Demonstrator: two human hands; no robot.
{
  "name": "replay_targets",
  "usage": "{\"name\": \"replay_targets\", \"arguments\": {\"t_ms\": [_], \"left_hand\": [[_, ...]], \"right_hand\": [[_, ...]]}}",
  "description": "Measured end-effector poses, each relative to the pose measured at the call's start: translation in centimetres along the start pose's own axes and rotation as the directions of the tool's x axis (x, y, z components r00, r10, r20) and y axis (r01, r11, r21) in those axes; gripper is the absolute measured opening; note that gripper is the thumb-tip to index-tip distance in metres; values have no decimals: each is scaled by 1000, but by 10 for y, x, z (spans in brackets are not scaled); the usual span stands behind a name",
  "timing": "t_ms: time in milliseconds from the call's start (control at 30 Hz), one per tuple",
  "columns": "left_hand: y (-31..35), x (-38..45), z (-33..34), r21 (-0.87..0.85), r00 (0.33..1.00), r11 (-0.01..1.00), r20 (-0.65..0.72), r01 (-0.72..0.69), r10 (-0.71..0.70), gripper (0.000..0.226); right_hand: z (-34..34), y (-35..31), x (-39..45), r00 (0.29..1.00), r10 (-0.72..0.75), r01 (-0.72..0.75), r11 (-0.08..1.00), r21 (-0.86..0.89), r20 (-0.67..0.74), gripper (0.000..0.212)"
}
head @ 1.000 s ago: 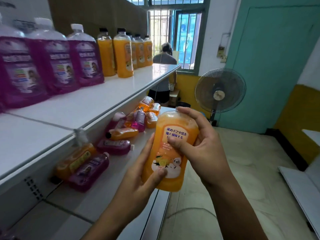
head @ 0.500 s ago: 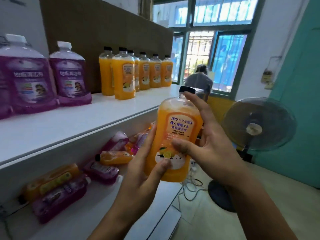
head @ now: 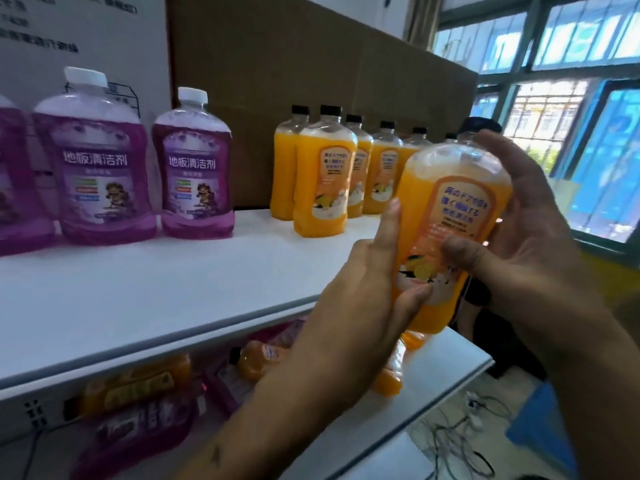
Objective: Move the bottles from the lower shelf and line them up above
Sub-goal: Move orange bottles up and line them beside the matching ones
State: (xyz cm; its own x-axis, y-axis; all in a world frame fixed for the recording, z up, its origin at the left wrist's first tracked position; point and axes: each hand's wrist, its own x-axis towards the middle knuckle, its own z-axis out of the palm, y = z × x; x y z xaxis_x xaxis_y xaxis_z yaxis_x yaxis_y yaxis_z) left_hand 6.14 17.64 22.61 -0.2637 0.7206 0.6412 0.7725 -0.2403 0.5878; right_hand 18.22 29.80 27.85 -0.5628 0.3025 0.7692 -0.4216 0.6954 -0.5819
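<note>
Raised to upper shelf [head: 173, 292] level, orange bottle [head: 450, 230] in both hands' grip, beside standing orange bottles [head: 322, 178].

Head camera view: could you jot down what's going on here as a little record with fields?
held: orange bottle, upright, label facing the camera
left hand: grips its lower part
right hand: grips its right side
upper shelf: purple bottles left, orange row right, all standing
lower shelf: bottles lying down

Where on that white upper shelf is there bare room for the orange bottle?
Bare white upper shelf lies in front of the purple bottles and standing orange bottles, up to its front edge. The lower shelf is crowded with lying bottles.
</note>
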Motion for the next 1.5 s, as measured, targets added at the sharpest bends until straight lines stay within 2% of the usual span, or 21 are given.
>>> {"name": "replay_targets", "arguments": {"t_ms": [167,267,400,500,567,633,800,933,1133,1300,1500], "left_hand": [[0,44,24,160,995,983,-54,91,-84,82],[-8,67,40,221,977,953,-102,205,-187,85],[-26,97,62,218,901,880,-215,421,-378,109],[-32,103,71,163,867,871,-287,463,-407,96],[-33,105,76,267,841,810,-322,522,-435,95],[-33,108,78,446,810,680,-385,583,-442,103],[-19,114,79,479,797,643,-442,598,-412,64],[-15,112,75,500,778,598,-451,626,-437,33],[-13,113,78,531,755,537,-475,656,-452,40],[-10,112,82,559,747,495,-498,665,-441,32],[-9,111,83,585,764,491,-492,645,-418,29]], "right_hand": [[-32,29,38,995,-70,73,996,-44,70,82],[-45,53,58,988,-84,89,996,-27,132,80],[-54,85,78,967,-119,118,993,18,227,83],[-62,107,92,938,-161,150,987,58,308,85],[-64,120,102,917,-178,188,982,7,356,86],[-65,131,111,897,-212,245,969,-37,387,86],[-64,152,129,858,-251,339,932,-127,447,89],[-51,162,146,860,-209,327,926,-189,465,93],[-36,177,165,864,-88,296,885,-358,496,101],[-30,190,179,850,-81,291,896,-334,521,110],[-27,199,180,859,-126,299,910,-287,496,112]]}}
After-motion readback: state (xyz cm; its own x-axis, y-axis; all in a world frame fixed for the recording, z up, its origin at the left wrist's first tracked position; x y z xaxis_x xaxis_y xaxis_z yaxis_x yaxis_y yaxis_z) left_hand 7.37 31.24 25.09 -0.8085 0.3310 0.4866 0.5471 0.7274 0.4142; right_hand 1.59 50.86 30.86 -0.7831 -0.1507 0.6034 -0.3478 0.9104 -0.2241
